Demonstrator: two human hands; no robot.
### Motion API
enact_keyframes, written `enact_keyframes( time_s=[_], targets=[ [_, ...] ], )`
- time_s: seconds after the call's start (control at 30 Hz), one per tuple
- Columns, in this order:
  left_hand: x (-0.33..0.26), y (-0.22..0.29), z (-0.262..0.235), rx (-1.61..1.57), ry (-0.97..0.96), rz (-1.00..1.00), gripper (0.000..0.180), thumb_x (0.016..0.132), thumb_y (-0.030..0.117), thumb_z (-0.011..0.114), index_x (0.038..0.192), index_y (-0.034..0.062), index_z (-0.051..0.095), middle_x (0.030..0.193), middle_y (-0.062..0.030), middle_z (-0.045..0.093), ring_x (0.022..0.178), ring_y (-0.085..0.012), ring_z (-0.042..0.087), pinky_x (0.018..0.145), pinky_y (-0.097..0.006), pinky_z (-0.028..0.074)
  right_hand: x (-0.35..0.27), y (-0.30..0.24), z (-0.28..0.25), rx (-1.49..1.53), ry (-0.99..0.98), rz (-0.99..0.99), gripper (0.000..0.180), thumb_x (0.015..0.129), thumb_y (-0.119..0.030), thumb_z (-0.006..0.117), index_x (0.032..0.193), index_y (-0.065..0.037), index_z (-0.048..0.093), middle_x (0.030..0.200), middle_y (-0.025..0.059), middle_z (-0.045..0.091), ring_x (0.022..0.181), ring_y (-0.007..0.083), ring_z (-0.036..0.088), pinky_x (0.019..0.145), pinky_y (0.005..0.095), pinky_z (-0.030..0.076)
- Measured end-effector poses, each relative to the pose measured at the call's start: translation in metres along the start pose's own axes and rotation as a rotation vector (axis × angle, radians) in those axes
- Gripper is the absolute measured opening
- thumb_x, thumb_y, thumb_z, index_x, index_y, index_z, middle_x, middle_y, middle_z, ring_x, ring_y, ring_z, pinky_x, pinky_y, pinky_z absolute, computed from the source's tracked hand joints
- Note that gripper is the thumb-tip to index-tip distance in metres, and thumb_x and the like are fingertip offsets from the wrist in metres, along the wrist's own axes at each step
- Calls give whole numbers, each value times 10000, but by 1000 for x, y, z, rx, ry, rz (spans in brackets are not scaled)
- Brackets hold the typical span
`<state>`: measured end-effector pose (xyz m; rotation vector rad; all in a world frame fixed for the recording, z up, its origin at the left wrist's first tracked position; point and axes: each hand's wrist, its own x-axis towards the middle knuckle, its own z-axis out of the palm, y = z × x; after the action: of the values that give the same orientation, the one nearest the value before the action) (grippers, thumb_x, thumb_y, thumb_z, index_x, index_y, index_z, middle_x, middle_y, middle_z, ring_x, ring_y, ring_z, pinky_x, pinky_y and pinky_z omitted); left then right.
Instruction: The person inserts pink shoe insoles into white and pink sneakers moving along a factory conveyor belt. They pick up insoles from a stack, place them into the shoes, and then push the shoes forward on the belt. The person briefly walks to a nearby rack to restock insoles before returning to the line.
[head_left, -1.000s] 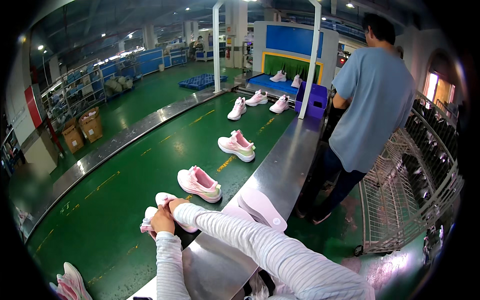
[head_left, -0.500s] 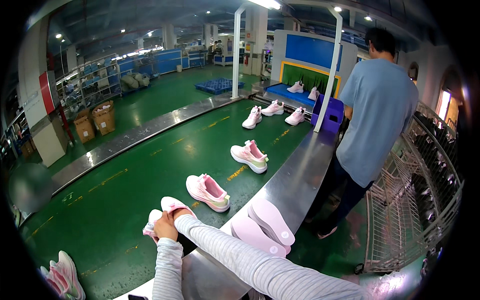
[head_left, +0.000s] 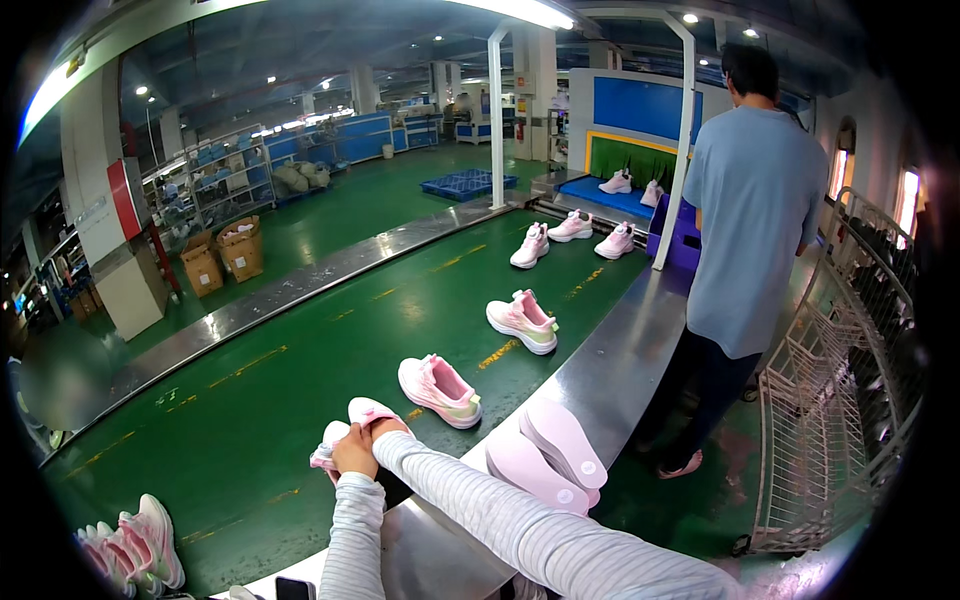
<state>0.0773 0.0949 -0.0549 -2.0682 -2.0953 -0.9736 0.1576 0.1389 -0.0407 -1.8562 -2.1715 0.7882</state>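
Both hands are together over a pair of pink and white sneakers on the green conveyor belt (head_left: 330,375). My left hand (head_left: 355,453) is closed around the nearer sneaker (head_left: 325,446), whose sole side is partly covered by it. My right hand (head_left: 385,428) reaches to the opening of the other sneaker (head_left: 370,407); its fingers are hidden. Just beyond lies a pink sneaker (head_left: 430,390) with a pale green heel, its opening bare. Beside my right forearm, a stack of pale pink insoles (head_left: 545,450) rests on the metal ledge (head_left: 600,370).
More sneakers stand further along the belt, one (head_left: 524,320) midway and several near the far machine (head_left: 640,130). Other sneakers (head_left: 140,545) sit at the lower left. A person (head_left: 755,220) in a blue shirt stands right, by a purple bin (head_left: 680,240) and wire rack (head_left: 810,420).
The view has turned slightly left, so the scene sits further right and more of the lower-left sneakers shows. Both hands stay at the same pair of sneakers.
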Motion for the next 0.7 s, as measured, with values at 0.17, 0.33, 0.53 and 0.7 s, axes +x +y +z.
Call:
enact_keyframes(
  time_s=[0.17, 0.33, 0.53, 0.7],
  targets=[
    [-5, 8, -7, 57, -48, -5, 262, 864, 332, 411, 808, 103, 527, 654, -143, 593, 610, -338, 576, 546, -460, 429, -1, 7, 8, -77, 59, -61, 392, 818, -315, 414, 1124, -99, 527, 1190, 134, 489, 1055, 264, 502, 875, 365, 418],
    [-10, -2, -15, 79, -55, -32, 282, 866, 344, 401, 813, 100, 530, 670, -150, 598, 623, -344, 579, 559, -463, 434, -38, -14, -14, 76, -60, 21, 368, 820, -276, 430, 1132, -107, 528, 1190, 130, 492, 1057, 270, 506, 866, 369, 427],
    [1, 12, -32, -57, -159, -56, 237, 807, 287, 479, 904, 82, 547, 812, -192, 594, 768, -364, 573, 678, -460, 450, -124, 24, -4, 204, 507, -497, 244, 790, -115, 487, 1014, -35, 538, 1183, 193, 452, 1074, 335, 445, 919, 379, 357],
    [5, 53, -38, -204, -178, 393, 175, 724, 174, 544, 834, 52, 605, 853, -135, 587, 829, -312, 545, 733, -386, 445, -261, 128, 22, -11, 560, -189, 290, 803, -217, 481, 1061, -95, 535, 1209, 144, 437, 1134, 308, 398, 959, 414, 302]
  ],
)
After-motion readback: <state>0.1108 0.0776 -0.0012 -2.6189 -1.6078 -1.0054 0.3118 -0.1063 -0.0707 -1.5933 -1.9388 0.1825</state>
